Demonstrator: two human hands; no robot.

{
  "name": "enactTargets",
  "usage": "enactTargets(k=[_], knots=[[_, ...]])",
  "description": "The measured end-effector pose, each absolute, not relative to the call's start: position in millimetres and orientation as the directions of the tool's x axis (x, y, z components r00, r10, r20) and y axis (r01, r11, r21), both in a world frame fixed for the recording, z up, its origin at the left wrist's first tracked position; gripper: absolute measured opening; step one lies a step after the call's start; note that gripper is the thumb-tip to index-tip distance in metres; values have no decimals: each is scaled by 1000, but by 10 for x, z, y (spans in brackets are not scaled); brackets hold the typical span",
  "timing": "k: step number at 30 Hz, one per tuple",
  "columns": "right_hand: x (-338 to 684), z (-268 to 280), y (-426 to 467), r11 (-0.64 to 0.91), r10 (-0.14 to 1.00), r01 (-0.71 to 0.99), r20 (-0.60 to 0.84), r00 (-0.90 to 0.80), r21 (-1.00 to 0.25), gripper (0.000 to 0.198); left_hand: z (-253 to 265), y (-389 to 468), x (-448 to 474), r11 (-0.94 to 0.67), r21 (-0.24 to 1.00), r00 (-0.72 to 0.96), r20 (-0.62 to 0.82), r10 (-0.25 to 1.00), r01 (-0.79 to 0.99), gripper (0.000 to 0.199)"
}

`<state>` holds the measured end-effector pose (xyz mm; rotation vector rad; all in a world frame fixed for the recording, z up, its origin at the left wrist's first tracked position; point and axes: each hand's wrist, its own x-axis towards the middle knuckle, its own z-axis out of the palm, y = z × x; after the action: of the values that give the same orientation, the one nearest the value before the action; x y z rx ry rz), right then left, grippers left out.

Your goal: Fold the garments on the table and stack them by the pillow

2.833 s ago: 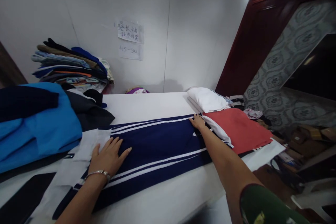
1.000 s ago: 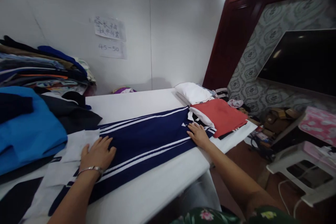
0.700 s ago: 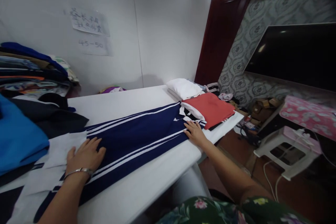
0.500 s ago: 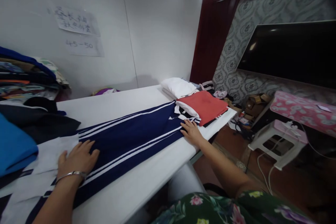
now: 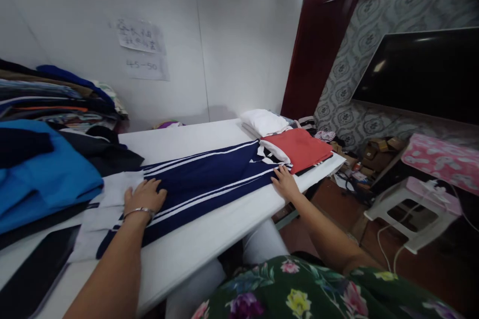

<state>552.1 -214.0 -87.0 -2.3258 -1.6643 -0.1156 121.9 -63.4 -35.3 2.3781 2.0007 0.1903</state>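
A navy garment with white stripes lies flat and stretched out along the white table. My left hand, with a silver bracelet on the wrist, presses palm down on its left end, where navy meets a white part. My right hand lies flat on the garment's right end near the table's front edge. Both hands have the fingers spread and grip nothing. Just beyond the right hand sits a folded red garment on top of other folded pieces.
A folded white garment lies at the table's far right. A blue and black heap and a tall stack of folded clothes fill the left. A white stool, a wall TV and floor clutter stand to the right.
My right hand slid from the garment's far edge toward the near edge at its right end. My left hand stayed pressed on the left end. The camera swung right, then partly back.
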Motion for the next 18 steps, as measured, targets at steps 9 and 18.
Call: enactTargets(k=[9,18], knots=[[5509,-896,-2156,-292,915,948,253,315,-123,51,-438,-608,1206,-150,150,133,117,984,977,57],[5411,-816,-2103,-246,898,963,348,270,-111,48,-391,-662,1223,-149,135,136,101,986,980,54]])
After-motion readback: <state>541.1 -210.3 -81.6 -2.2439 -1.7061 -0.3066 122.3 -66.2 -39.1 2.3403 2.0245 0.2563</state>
